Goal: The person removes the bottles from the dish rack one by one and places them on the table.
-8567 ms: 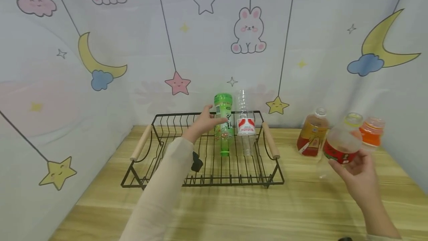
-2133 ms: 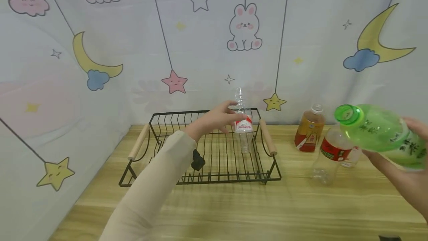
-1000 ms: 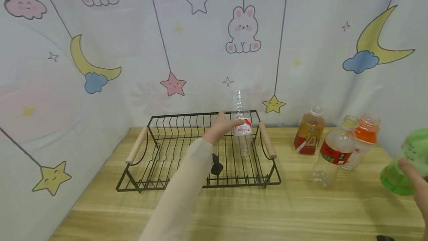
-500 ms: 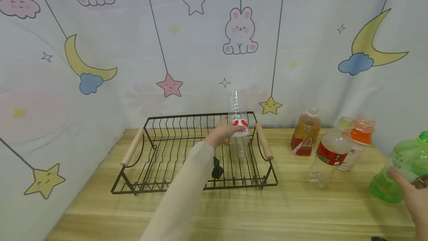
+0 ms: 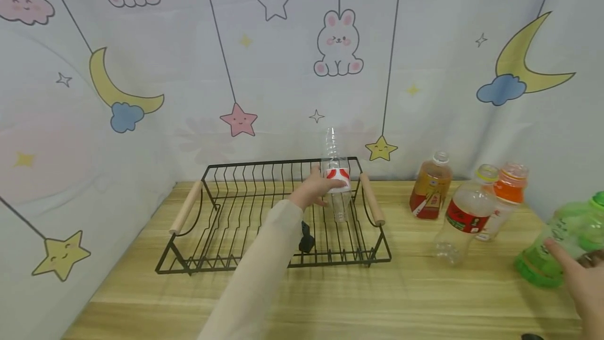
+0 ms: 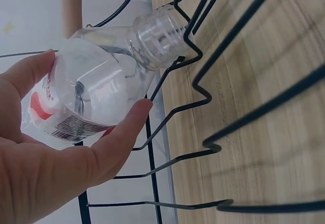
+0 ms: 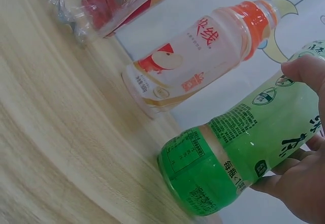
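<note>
My left hand grips a clear plastic bottle with a red and white label, fingers and thumb round its middle. This bottle leans neck down in the black wire dish rack; in the left wrist view its uncapped mouth rests among the wires. Far to the right, my right hand holds a green plastic bottle round its side. In the right wrist view the green bottle's base is down at the wooden table, its mouth upward.
Left of the green bottle stand a clear bottle with a red label, an orange-necked bottle and an amber bottle. The rack has wooden handles on both sides. A patterned curtain hangs behind the table.
The green bottle went from the rack, tilted in my right hand, to upright on the table at right. My left hand moved onto the clear bottle. The red-labelled bottle, held earlier, now stands.
</note>
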Tool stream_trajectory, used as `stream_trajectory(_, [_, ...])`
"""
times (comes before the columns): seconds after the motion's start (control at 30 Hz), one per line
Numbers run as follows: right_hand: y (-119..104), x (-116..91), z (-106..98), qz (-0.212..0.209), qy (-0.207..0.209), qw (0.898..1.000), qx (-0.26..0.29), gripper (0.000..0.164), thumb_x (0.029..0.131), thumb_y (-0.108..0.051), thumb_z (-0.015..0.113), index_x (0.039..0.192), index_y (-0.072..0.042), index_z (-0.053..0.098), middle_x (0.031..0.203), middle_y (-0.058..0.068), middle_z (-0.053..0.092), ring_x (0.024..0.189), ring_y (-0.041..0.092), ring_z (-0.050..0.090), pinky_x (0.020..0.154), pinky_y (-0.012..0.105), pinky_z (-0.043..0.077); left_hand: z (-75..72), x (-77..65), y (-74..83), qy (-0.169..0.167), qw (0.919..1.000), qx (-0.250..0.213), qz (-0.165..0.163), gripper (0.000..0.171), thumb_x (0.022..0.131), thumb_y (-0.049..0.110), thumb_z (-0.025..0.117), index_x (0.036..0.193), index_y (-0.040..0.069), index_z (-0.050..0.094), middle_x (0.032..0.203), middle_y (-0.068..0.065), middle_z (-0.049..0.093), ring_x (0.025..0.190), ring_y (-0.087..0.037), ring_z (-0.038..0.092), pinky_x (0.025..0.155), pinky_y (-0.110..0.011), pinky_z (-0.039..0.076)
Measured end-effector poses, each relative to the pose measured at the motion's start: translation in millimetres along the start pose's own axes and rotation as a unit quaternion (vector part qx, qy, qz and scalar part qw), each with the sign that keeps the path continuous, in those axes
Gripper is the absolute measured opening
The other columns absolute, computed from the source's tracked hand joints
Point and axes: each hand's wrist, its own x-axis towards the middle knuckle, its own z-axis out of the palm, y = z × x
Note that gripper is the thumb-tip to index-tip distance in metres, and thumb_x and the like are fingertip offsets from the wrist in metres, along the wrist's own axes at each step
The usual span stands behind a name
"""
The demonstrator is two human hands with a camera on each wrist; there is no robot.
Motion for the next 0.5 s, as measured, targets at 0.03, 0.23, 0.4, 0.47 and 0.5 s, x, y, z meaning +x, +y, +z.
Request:
stream_trajectory(0.03, [0.4,-0.2,0.5,0.003,0.006,1.0,-0.005,0.093,0.089,-0.042,0.062,0.153,-0.032,-0.005,0.161,0.01,0.001,0.148,0.03,0.004,0.119,0.043,0.015,-0.1,0.1,0.0,-0.002,1.0,0.001,-0.001,0.105,0.087,0.026,0.073,0.155,0.013,-0.006,0.149,-0.021,0.028,0.134,-0.037,0.038,0.093,-0.05,0.051])
stream_trajectory(0.23, [1.5,0.4,1.5,0.003,0.023,1.0,-0.007,0.093,0.088,-0.044,0.062,0.153,-0.032,-0.004,0.161,0.01,0.003,0.148,0.031,0.005,0.119,0.043,0.016,-1.0,0.2,-0.2,-0.015,0.9999,0.0,-0.001,0.104,0.087,0.027,0.072,0.154,0.01,-0.005,0.148,-0.02,0.029,0.132,-0.036,0.039,0.095,-0.05,0.05])
stream_trajectory(0.4, [1.9,0.5,2.1,-0.003,0.026,1.0,-0.005,0.092,0.088,-0.043,0.063,0.153,-0.032,-0.001,0.161,0.009,0.005,0.148,0.029,0.007,0.119,0.042,0.015,-1.6,-0.5,0.5,-0.015,0.9999,0.002,0.001,0.104,0.087,0.026,0.072,0.154,0.01,-0.006,0.148,-0.02,0.03,0.131,-0.036,0.041,0.094,-0.049,0.05])
stream_trajectory(0.47, [2.0,0.6,2.6,-0.006,0.025,1.0,-0.008,0.093,0.088,-0.043,0.063,0.153,-0.031,-0.001,0.161,0.01,0.004,0.148,0.03,0.007,0.119,0.042,0.014,-2.5,-0.6,1.1,-0.012,0.9999,0.0,0.003,0.104,0.087,0.026,0.072,0.154,0.01,-0.006,0.148,-0.021,0.03,0.13,-0.037,0.042,0.093,-0.048,0.051])
stream_trajectory(0.5, [2.6,0.5,2.5,-0.004,0.021,1.0,-0.01,0.094,0.088,-0.044,0.063,0.154,-0.03,-0.003,0.161,0.011,0.002,0.148,0.031,0.005,0.119,0.042,0.013,-2.9,-1.2,1.8,-0.012,0.9999,-0.002,0.004,0.104,0.087,0.025,0.072,0.154,0.01,-0.006,0.148,-0.021,0.029,0.13,-0.038,0.041,0.092,-0.048,0.051])
